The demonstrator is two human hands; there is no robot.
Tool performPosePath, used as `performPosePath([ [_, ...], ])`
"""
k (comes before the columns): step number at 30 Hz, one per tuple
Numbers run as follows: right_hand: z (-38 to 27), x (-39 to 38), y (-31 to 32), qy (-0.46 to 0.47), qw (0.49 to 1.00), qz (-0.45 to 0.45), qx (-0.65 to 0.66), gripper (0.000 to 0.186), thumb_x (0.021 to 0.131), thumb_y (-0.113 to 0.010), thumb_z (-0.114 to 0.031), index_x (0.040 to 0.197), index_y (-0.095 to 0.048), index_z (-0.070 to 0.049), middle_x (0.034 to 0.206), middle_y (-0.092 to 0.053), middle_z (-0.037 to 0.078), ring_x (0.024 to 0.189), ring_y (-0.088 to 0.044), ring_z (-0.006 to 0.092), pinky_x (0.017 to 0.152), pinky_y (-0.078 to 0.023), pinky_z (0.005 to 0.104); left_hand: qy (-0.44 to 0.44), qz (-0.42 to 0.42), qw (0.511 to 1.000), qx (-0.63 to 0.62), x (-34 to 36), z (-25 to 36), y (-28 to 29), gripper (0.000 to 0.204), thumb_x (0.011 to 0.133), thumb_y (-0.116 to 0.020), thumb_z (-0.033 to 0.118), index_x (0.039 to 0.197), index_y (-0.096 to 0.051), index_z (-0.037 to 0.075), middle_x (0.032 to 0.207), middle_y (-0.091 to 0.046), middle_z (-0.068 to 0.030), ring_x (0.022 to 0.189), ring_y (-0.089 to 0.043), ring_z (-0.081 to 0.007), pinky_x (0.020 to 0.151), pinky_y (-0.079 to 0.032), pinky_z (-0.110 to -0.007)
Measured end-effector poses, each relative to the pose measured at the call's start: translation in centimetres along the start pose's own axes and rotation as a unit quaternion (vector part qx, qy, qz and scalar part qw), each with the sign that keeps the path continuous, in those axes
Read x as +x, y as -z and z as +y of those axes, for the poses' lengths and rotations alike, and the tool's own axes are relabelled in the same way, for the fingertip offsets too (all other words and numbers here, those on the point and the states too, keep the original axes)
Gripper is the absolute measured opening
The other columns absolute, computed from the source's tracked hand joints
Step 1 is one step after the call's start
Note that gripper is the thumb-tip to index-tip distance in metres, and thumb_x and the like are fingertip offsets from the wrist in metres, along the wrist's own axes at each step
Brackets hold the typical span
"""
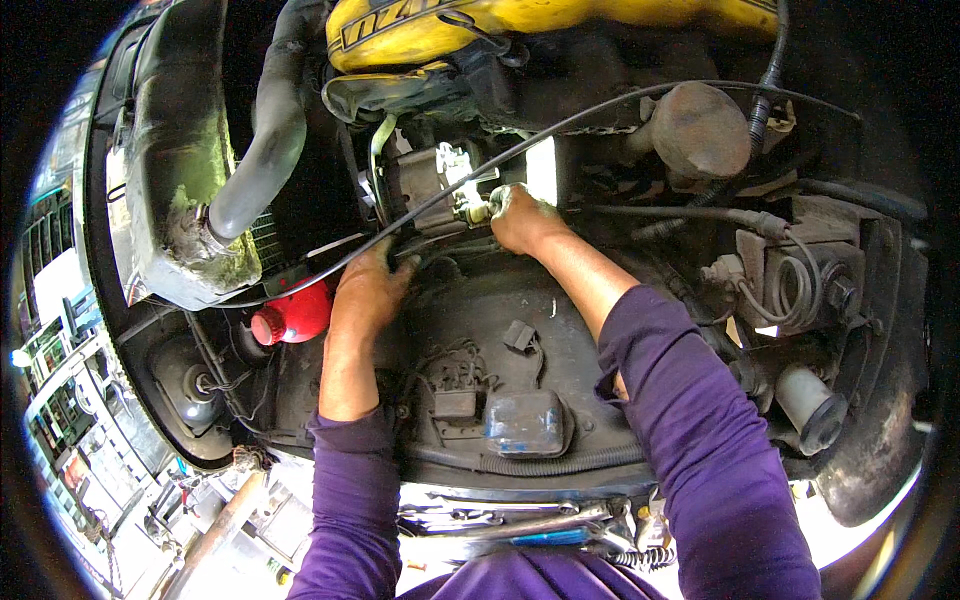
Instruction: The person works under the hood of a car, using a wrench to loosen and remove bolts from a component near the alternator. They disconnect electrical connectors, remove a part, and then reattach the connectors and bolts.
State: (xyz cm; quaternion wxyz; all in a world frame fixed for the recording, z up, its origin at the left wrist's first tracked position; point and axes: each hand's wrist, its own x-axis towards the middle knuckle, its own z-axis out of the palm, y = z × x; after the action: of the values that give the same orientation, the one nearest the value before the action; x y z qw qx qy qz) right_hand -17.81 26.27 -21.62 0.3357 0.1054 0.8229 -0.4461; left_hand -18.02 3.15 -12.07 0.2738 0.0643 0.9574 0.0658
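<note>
The fingers (pixel 507 196) of the right hand (pixel 530 225) are sitting bent and narrow at the pale fitting (pixel 468 205) — whether they are gripping it, I cannot tell. The left hand (pixel 368 292) is lying just right of the red bottle (pixel 303 312), its fingers partly hidden, their spread unclear. The person seems to be working the fitting by hand; the next move is probably calling for a steady hold. The fitting is sitting just left of the right fingertips.

Bottle (pixel 303 314) left of left hand (pixel 368 287) | engine cover (pixel 430 32) beyond right hand (pixel 524 219)
</note>
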Motion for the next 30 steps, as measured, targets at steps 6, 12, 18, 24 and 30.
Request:
performPosePath([
  [6,0.2,-0.1,1.4,-0.02,0.997,-0.049,0.048,0.043,0.092,-0.053,-0.018,0.128,-0.066,-0.001,0.13,-0.066,0.028,0.125,-0.062,0.0425,0.111,-0.045,0.0448,0.001,-0.002,1.0,-0.01,-0.1,0.0,0.1,0.063,0.094,-0.073,0.039,0.139,-0.059,-0.002,0.136,-0.062,-0.0287,0.13,-0.058,-0.0415,0.111,-0.045,-0.044],
  [12,-1.2,-1.4,3.3,-0.022,0.994,-0.106,0.01,0.052,0.092,-0.049,-0.019,0.138,-0.055,0.003,0.141,-0.059,0.027,0.135,-0.055,0.0415,0.114,-0.042,0.045,0.008,0.015,1.0,0.003,-0.2,0.1,0.4,0.063,0.094,-0.073,0.04,0.139,-0.059,-0.002,0.137,-0.062,-0.0275,0.129,-0.059,-0.041,0.11,-0.045,-0.044],
  [18,-0.3,-0.6,2.1,-0.007,0.993,-0.12,0.015,0.055,0.099,-0.049,-0.026,0.146,-0.046,0.004,0.145,-0.055,0.029,0.137,-0.052,0.0426,0.115,-0.04,0.046,0.073,0.006,0.996,-0.041,0.6,-0.6,0.4,0.07,0.095,-0.071,0.039,0.144,-0.051,-0.005,0.145,-0.055,-0.0298,0.136,-0.052,-0.0428,0.115,-0.041,-0.044],
  [24,1.7,0.4,-0.9,0.057,0.995,-0.086,-0.004,0.055,0.105,-0.047,-0.034,0.145,-0.045,0.004,0.142,-0.056,0.03,0.132,-0.054,0.0462,0.112,-0.043,0.048,0.095,0.136,0.974,-0.157,1.8,-0.2,-0.9,0.073,0.096,-0.071,0.039,0.145,-0.047,-0.01,0.143,-0.052,-0.0367,0.137,-0.051,-0.0435,0.114,-0.042,-0.041],
  [30,2.5,0.4,-1.9,0.062,0.997,-0.045,0.03,0.05,0.108,-0.047,-0.036,0.142,-0.05,0.001,0.135,-0.06,0.03,0.129,-0.057,0.0461,0.109,-0.045,0.048,0.024,0.276,0.948,-0.155,6.0,-0.4,-3.1,0.066,0.101,-0.063,0.038,0.141,-0.045,-0.013,0.134,-0.051,-0.0365,0.122,-0.052,-0.0526,0.108,-0.042,-0.053],
])
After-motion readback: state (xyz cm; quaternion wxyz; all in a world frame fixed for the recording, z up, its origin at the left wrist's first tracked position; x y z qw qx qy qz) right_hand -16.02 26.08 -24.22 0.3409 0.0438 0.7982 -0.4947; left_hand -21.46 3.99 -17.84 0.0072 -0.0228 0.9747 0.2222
